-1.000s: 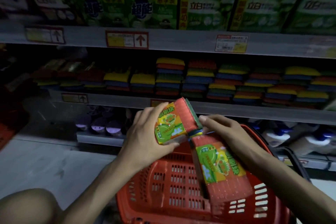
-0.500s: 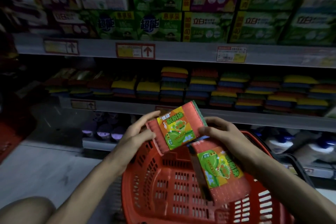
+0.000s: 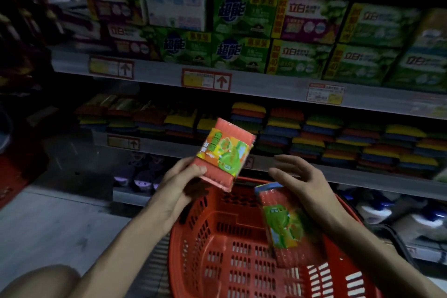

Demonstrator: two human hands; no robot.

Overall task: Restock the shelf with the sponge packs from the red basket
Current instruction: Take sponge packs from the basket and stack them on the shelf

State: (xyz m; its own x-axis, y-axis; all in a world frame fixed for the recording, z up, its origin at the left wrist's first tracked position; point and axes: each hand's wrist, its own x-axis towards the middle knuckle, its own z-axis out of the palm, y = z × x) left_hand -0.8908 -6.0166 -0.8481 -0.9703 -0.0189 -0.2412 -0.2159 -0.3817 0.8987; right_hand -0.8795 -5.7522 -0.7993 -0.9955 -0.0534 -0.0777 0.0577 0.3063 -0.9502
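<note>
Head view: two sponge packs, two hands, one red basket (image 3: 217, 237). The left hand (image 3: 179, 184) grasps the raised sponge pack (image 3: 226, 152), a red-orange sponge under a green and yellow label, above the basket and before the shelf (image 3: 362, 175). The right hand (image 3: 307, 184) is released, fingers spread over the second sponge pack (image 3: 285, 222), which stands tilted inside the basket.

Single view: wide-angle camera on the head, looking forward and down, facing the shelf (image 3: 362, 175) front-on at close range. Frame rolled; shelf edges slope down to the right. Top of frame: boxes (image 3: 244, 38). Bottom centre, close below the lens: red basket (image 3: 232, 273). Near centre sit the left hand (image 3: 174, 186), gripping a sponge pack (image 3: 225, 152), and the right hand (image 3: 307, 184); forearms enter from the bottom edge.
</note>
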